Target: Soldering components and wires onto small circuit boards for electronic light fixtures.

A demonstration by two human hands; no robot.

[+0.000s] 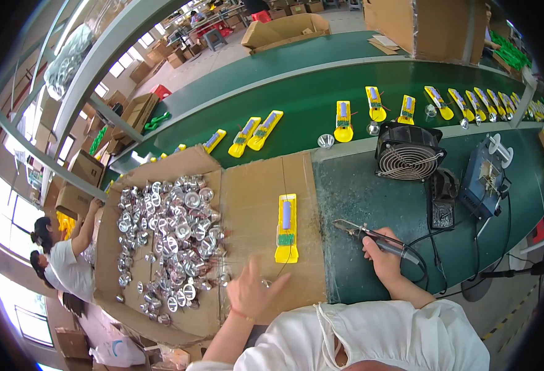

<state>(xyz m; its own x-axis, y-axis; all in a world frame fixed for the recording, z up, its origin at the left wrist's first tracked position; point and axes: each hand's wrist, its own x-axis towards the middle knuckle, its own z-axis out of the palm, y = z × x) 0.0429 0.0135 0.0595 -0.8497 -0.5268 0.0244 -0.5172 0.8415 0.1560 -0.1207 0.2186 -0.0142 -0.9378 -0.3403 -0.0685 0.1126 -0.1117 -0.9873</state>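
My right hand (383,252) is closed around the handle of a soldering iron (371,238), its metal tip pointing left over the green bench. My left hand (253,290), slightly blurred, hovers over the cardboard with thumb and fingers apart. Close to its thumb is a small shiny piece (265,283), partly hidden. Just beyond lies a yellow flashlight housing (286,247) holding a purple cell and a green circuit board, with thin wires at its ends. To the left, a cardboard box (112,260) holds a heap of silvery reflectors (184,230).
A black fan (409,154), an iron stand (443,204) and a blue solder-reel holder (485,176) stand on the right, with cables trailing. Across the back, a green conveyor (309,117) carries several yellow housings and reflectors. Two people (74,260) work at far left.
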